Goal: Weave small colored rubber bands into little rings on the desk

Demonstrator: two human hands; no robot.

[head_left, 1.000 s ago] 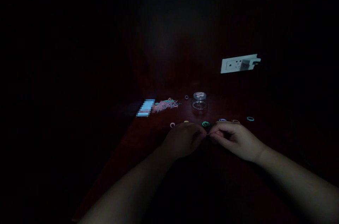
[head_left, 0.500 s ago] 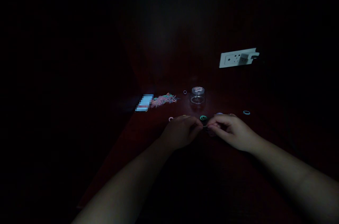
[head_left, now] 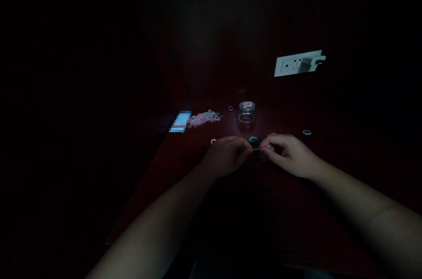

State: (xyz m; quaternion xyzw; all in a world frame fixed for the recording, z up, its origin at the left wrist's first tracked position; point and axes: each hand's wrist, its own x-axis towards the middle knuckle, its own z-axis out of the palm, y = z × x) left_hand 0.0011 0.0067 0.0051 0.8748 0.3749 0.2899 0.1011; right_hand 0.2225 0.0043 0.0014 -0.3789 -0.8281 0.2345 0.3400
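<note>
Thumb and fingers of my left hand (head_left: pixel 227 154) pinch one end of a thin, pale hair elastic (head_left: pixel 256 150). The other end is pinched in my right hand (head_left: pixel 290 156), so a short piece spans the small gap between the fingertips. Just beyond that gap lie green hair elastics (head_left: pixel 253 139) on the dark red table. A pink elastic (head_left: pixel 213 141) shows past my left hand, partly covered by it. Other elastics by my right fingers are mostly hidden and dim.
A clear lidded jar (head_left: pixel 246 114) stands behind my hands. To its left are a pile of mixed-colour elastics (head_left: pixel 206 118) and a phone with a lit screen (head_left: pixel 180 121). A blue elastic (head_left: pixel 307 132) lies at the right. A wall socket (head_left: pixel 298 63) holds a plug.
My fingertips are slightly farther apart, and more of the pale elastic shows between them. The whole view has shifted a little, with table things sitting higher in the picture.
</note>
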